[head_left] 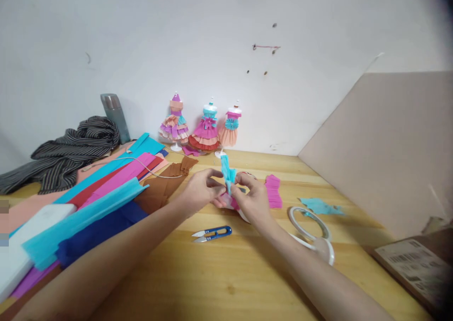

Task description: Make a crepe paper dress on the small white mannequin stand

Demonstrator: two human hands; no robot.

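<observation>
A strip of light blue crepe paper [226, 167] stands up, pleated, between my two hands. My left hand [205, 189] pinches its lower part from the left. From the right, my right hand [252, 196] closes on the same strip with thumb and finger. Below the fingers a pink and white piece [231, 202] shows in part; its kind is hidden by the hands. Blue-handled thread snips [214, 234] lie on the table just in front, blades pointing left. Beside my right hand is a magenta crepe paper piece [273, 192].
Three mini dress forms in paper dresses [204, 135] stand by the wall. Crepe paper sheets [116, 179], a striped cloth [76, 144] and a bottle [116, 118] fill the left. Tape rolls [293, 218], a light blue scrap [320, 206] and a cardboard box [412, 269] are at right.
</observation>
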